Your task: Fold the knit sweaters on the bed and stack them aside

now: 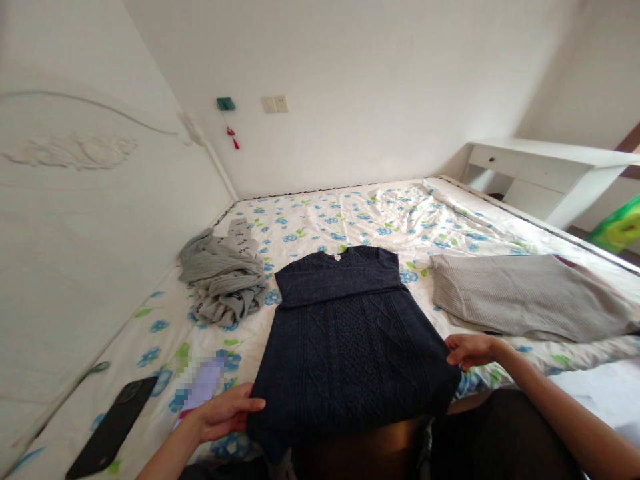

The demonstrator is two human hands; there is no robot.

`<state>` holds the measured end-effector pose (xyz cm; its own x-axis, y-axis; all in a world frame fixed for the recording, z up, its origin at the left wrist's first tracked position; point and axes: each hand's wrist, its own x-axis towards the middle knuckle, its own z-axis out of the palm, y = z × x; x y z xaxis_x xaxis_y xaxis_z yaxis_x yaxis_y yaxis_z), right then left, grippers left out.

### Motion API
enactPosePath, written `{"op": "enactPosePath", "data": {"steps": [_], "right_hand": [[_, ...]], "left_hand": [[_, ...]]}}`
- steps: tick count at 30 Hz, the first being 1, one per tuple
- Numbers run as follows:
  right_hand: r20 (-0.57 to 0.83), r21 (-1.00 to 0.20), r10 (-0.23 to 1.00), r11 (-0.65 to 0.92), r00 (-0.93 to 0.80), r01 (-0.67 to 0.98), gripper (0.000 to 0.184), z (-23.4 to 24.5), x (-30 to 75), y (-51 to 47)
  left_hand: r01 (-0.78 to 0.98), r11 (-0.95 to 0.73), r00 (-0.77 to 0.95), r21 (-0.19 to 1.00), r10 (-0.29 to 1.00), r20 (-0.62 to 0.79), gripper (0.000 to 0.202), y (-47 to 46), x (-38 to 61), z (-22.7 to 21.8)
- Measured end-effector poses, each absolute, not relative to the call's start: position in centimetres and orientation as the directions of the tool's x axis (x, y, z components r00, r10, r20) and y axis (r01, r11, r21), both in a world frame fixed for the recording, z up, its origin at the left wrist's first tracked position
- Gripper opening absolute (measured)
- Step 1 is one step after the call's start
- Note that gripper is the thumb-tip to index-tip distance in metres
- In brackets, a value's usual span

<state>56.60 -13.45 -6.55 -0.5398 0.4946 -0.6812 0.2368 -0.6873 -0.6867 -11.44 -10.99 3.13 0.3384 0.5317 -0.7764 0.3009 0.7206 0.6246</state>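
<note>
A dark navy cable-knit sweater lies spread on the bed, collar away from me and both sleeves folded across its chest. My left hand pinches its left edge near the hem. On the opposite side, my right hand grips the right edge, thumb on top. The hem hangs a little over the near bed edge, above my lap. To the left sits a crumpled heap of grey knit clothing. A flat, folded light grey ribbed garment lies to the right.
Blue-flowered sheet covers the bed. A black phone lies at the lower left, beside a partly blurred pale packet. White paper-like sheets are at the lower right. A white desk stands beyond the bed's right edge.
</note>
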Motion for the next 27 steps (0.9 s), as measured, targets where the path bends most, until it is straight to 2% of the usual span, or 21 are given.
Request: {"op": "enactPosePath", "data": {"steps": [2, 6, 9, 11, 13, 16, 18, 20, 24, 27], "right_hand": [[-0.695, -0.685, 0.516, -0.687, -0.501, 0.243, 0.040, -6.5, 57.0, -13.9], [-0.798, -0.600, 0.490, -0.700, -0.350, 0.388, 0.047, -7.1, 56.9, -14.2], [-0.819, -0.574, 0.478, -0.684, -0.317, 0.451, 0.052, -7.6, 56.2, -13.6], [-0.826, -0.562, 0.490, -0.681, -0.279, 0.469, 0.057, -7.9, 55.6, -12.7], [-0.800, -0.589, 0.554, -0.657, -0.229, 0.470, 0.062, -8.0, 54.8, -11.4], [-0.651, -0.710, 0.748, -0.538, -0.129, 0.455, 0.064, -7.8, 53.7, -9.4], [-0.550, -0.769, 0.832, -0.469, -0.077, 0.434, 0.064, -7.7, 53.3, -8.6], [-0.560, -0.766, 0.825, -0.482, -0.073, 0.427, 0.063, -7.7, 53.4, -8.3], [-0.703, -0.673, 0.700, -0.597, -0.127, 0.436, 0.062, -8.4, 54.3, -9.1], [-0.689, -0.704, 0.709, -0.605, -0.152, 0.371, 0.062, -9.1, 54.8, -9.4]], "left_hand": [[0.370, 0.710, 0.323, 0.599, 0.506, -0.800, 0.053, -11.4, -11.9, 2.6], [0.607, 0.613, 0.304, 0.505, 0.408, -0.861, 0.047, -11.5, -13.0, 0.3], [0.684, 0.516, 0.346, 0.516, 0.393, -0.852, 0.046, -10.4, -13.4, -0.3], [0.695, 0.497, 0.300, 0.520, 0.457, -0.837, 0.054, -9.2, -13.0, 0.2], [0.655, 0.521, 0.216, 0.548, 0.565, -0.796, 0.059, -7.9, -12.1, 0.9], [0.564, 0.519, 0.165, 0.642, 0.691, -0.703, 0.055, -6.2, -10.5, 1.2], [0.579, 0.499, 0.166, 0.645, 0.702, -0.692, 0.049, -5.6, -10.2, 0.7], [0.632, 0.495, 0.180, 0.596, 0.655, -0.734, 0.043, -5.4, -10.6, -0.1], [0.666, 0.516, 0.191, 0.538, 0.579, -0.792, 0.037, -5.5, -11.7, -0.8], [0.612, 0.566, 0.168, 0.552, 0.589, -0.791, 0.039, -5.4, -11.2, -0.1]]}}
